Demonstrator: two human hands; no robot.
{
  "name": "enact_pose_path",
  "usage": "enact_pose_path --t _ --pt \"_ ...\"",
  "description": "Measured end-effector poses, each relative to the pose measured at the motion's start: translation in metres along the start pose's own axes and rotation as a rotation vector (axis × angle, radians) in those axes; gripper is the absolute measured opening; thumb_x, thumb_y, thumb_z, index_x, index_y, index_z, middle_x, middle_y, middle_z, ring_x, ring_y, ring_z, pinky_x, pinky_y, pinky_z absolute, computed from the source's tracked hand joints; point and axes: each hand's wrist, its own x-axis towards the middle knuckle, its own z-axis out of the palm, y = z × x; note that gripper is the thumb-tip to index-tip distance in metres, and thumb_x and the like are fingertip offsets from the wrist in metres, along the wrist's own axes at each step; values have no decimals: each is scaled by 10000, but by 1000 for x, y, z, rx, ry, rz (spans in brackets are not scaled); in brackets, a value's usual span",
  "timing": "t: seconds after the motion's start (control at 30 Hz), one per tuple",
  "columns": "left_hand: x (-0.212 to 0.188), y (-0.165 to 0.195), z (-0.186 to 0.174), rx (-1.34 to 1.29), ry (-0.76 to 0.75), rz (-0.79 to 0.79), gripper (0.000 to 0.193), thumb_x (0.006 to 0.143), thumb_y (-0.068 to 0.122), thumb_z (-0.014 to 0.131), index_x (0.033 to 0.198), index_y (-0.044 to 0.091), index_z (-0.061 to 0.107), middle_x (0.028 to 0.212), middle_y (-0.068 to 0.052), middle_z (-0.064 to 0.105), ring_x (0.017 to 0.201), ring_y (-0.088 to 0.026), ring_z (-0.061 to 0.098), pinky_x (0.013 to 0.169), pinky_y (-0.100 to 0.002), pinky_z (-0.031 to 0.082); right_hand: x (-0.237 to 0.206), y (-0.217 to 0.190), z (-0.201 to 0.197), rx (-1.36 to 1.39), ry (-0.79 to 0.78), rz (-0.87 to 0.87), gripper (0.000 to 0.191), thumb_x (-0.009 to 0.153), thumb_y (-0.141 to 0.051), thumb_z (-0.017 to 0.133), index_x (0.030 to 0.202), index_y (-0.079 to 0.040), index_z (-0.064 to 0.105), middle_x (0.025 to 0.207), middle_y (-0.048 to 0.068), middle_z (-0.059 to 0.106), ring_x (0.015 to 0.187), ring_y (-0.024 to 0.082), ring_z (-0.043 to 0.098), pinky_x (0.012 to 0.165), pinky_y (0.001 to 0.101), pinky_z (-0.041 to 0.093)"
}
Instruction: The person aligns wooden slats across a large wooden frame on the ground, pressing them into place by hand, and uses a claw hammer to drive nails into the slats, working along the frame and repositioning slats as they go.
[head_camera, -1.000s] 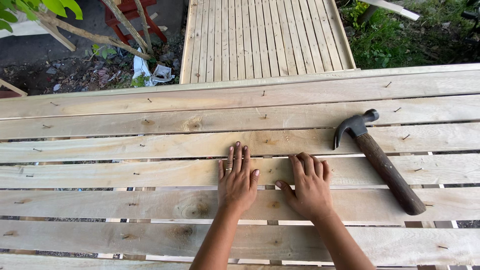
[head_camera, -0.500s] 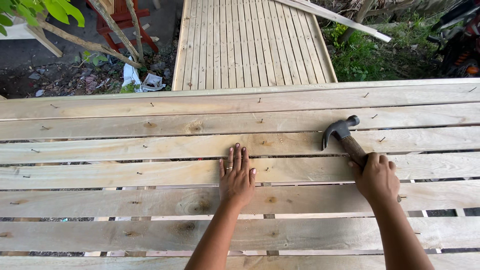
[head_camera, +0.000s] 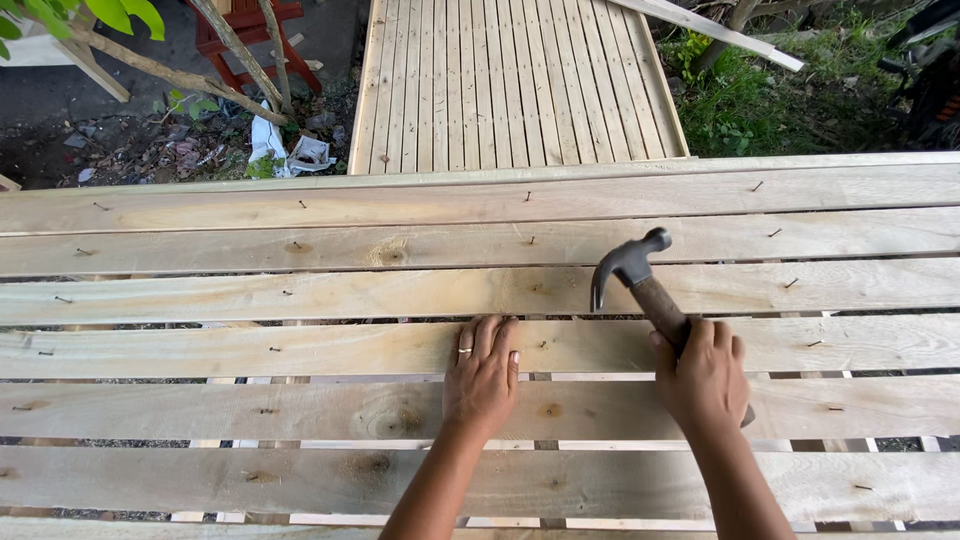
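My right hand (head_camera: 704, 378) grips the brown handle of a claw hammer (head_camera: 628, 263), whose dark metal head is raised a little above the planks, claw pointing left. My left hand (head_camera: 483, 375) lies flat, fingers together, on a pale wooden plank (head_camera: 300, 345) in the middle of the frame; a ring shows on one finger. Several long planks run side by side from left to right with narrow gaps between them. Partly driven nails (head_camera: 531, 240) stick up from the planks here and there.
Beyond the planks lies a finished slatted wooden panel (head_camera: 515, 80). A red wooden frame (head_camera: 255, 40), branches and litter are on the ground at the upper left. Grass and a loose board (head_camera: 710, 30) are at the upper right.
My right hand left the plank, moved right and closed around the hammer's handle, then lifted the hammer's head off the wood. My left hand stayed flat on the plank.
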Motion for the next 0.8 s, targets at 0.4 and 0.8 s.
enact_pose_path --t 0.4,0.8 --pt "22 8 17 -57 69 -150 316 971 295 598 1214 91 605 1263 -104 584 1213 -360 525 1063 -527 399 -27 -79 42 293 91 -416 387 910 -189 655 1289 -114 654 1292 109 630 1218 326 568 1051 433 375" --pt "23 8 23 -21 7 -155 308 968 260 575 1204 63 593 1263 -122 569 1215 -356 506 1122 -544 342 -23 -79 53 183 -42 -335 435 875 -221 676 1284 -88 609 1323 106 602 1269 346 497 1082 480 311"
